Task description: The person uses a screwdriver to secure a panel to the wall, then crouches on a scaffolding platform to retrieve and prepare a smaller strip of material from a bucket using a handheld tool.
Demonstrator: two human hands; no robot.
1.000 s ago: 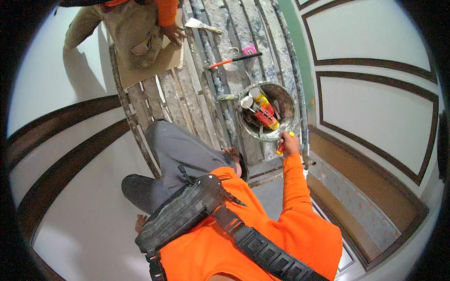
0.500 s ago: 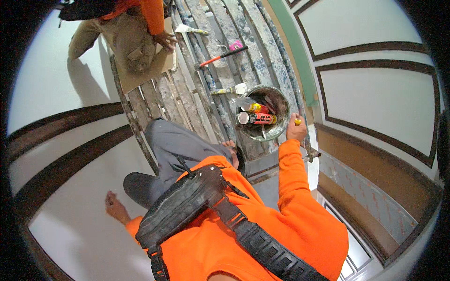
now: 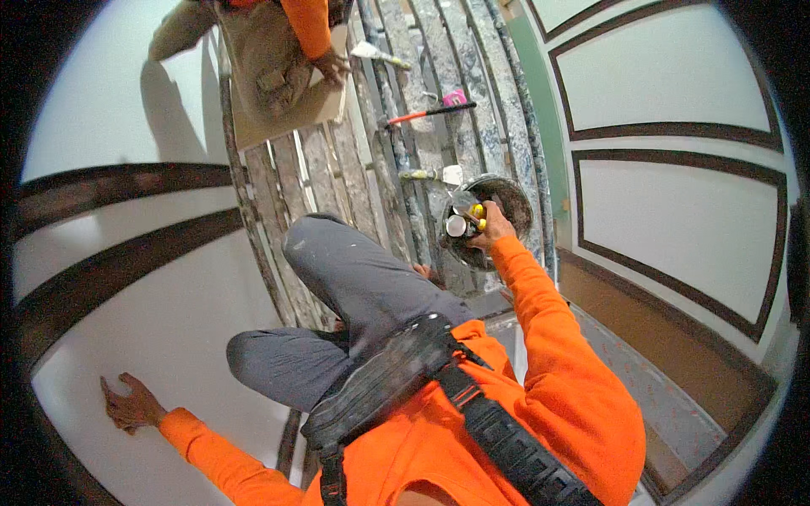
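Our right grip (image 3: 494, 226) is covering the lower parts of the capped tubes (image 3: 456, 225) in the bucket (image 3: 520, 211), and we are not making out whether it is clasping the yellow piece (image 3: 479, 211). Left of that grip, our legs (image 3: 359, 261) are hiding some of the plank platform (image 3: 451, 59). Far beyond it, the upper edge is cutting off the co-worker (image 3: 278, 51). Blur is softening our left grip's (image 3: 135, 409) fingertips.

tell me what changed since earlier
The right hand moved left from beside the round, stained bucket to the white-capped tubes within; whether it released the red-yellow handle is unclear. The left hand stretched farther left, open. The orange-and-black rod stayed on the spattered wooden planks.
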